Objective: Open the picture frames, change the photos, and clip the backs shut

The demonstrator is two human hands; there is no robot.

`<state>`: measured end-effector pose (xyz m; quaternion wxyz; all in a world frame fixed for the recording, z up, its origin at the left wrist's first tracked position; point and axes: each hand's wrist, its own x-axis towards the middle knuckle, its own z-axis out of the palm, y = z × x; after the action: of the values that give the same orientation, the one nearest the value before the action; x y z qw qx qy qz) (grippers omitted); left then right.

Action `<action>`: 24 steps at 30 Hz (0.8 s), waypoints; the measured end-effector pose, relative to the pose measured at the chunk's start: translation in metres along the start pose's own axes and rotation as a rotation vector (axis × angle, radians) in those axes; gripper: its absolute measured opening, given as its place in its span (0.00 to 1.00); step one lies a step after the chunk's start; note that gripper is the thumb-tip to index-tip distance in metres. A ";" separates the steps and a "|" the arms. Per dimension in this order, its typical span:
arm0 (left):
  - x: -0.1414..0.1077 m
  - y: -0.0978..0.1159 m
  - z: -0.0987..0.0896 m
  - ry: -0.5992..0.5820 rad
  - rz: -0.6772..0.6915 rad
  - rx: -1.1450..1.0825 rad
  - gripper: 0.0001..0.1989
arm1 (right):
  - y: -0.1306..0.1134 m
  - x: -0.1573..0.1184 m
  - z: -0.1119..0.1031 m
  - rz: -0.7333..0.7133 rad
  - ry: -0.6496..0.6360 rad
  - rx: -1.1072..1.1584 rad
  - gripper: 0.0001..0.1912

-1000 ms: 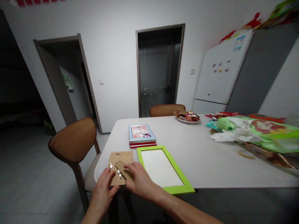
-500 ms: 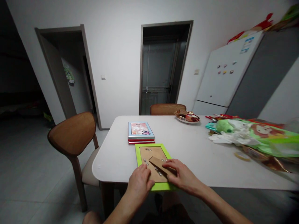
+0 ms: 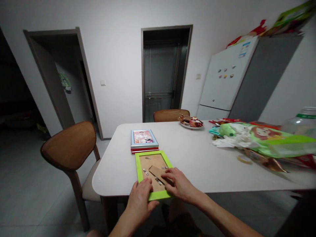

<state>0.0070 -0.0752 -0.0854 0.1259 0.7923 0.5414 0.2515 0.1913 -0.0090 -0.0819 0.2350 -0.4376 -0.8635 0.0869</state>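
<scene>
A lime-green picture frame lies back side up at the near edge of the table, its near end reaching past the edge. Its brown backing board carries several small metal clips and a hinged stand. My left hand grips the frame's near left corner, fingers on top and thumb at the near edge. My right hand is closed on the lower part of the stand, with its fingertips over it. Just beyond lies a stack of frames, a light-blue photo frame on top of red ones.
To the right lie a green plastic package, crumpled white tissue and a roll of tape. A plate of items sits at the far edge. Wooden chairs stand left and behind the table.
The view has swung slightly right, so everything sits further left. My left thumb has moved from the backing board to the frame's near edge. My right hand remains at the stand.
</scene>
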 end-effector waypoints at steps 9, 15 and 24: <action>0.000 -0.005 -0.007 -0.026 -0.050 -0.033 0.20 | 0.023 0.032 0.005 0.141 0.062 -0.133 0.14; 0.001 -0.005 -0.006 -0.031 -0.056 -0.010 0.21 | 0.026 0.036 0.008 0.170 0.063 -0.146 0.13; 0.001 -0.004 -0.006 -0.062 -0.101 0.048 0.25 | 0.027 0.037 0.010 0.172 0.058 -0.135 0.13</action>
<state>0.0011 -0.0727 -0.0824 0.1360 0.7740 0.5826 0.2071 0.1876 0.0375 -0.0882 0.2214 -0.5271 -0.8196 0.0358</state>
